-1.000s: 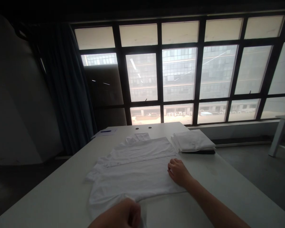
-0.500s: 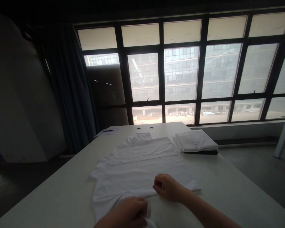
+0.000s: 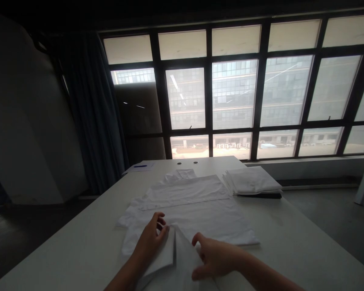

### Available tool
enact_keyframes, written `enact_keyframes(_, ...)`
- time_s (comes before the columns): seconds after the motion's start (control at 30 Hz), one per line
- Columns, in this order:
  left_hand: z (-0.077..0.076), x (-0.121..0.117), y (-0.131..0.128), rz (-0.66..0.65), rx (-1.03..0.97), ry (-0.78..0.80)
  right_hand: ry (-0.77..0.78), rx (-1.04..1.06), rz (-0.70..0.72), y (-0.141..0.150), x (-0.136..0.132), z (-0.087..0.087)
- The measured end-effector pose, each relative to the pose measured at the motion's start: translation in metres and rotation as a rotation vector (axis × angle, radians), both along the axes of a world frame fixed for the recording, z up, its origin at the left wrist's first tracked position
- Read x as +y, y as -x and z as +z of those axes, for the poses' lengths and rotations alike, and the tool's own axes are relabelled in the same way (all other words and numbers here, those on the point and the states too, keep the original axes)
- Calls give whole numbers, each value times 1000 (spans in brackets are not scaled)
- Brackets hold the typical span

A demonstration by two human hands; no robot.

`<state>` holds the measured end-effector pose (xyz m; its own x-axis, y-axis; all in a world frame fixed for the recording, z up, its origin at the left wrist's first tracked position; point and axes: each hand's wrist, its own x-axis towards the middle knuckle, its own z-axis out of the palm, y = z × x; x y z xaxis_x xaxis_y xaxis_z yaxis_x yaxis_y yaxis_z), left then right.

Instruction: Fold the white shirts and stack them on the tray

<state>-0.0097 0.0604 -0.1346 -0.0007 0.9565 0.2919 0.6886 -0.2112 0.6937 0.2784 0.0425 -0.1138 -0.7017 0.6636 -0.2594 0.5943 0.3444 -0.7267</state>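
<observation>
A white short-sleeved shirt (image 3: 194,216) lies flat on the table, with its button strip running across it and its collar toward the far left. In front of its near edge, a white folded sheet (image 3: 165,254) stands partly raised; whether it is cloth or paper I cannot tell. My left hand (image 3: 153,234) pinches the top edge of this sheet between thumb and fingers. My right hand (image 3: 215,256) is at the sheet's right side, thumb and fingers apart and curved around its edge. The lower part of the sheet runs out of view.
A stack of folded white cloth (image 3: 251,180) rests on a black flat thing at the table's right edge. Papers with a blue pen (image 3: 140,166) lie at the far left of the white table (image 3: 79,238). Windows and a dark curtain (image 3: 91,117) stand beyond.
My left hand has moved up and forward, raising the white sheet from the near edge. My right hand has shifted slightly nearer, and its fingers have parted.
</observation>
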Motion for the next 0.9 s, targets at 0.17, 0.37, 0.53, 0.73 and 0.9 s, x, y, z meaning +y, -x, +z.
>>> enact_keyframes(0.17,15,-13,1,-100,150,67,-270,-101,0,-3,-6,1)
enact_keyframes(0.37,24,-37,21,-364,568,459,-598,-218,-49,6,-7,-6)
enact_keyframes(0.53,32,-30,37,-299,503,528,-572,-403,178,6,-23,-4)
enact_keyframes(0.73,45,-21,57,-280,392,531,-608,-476,311,10,-29,-12)
enact_keyframes(0.9,11,-23,70,-317,140,345,-734,-438,284,43,-19,-28)
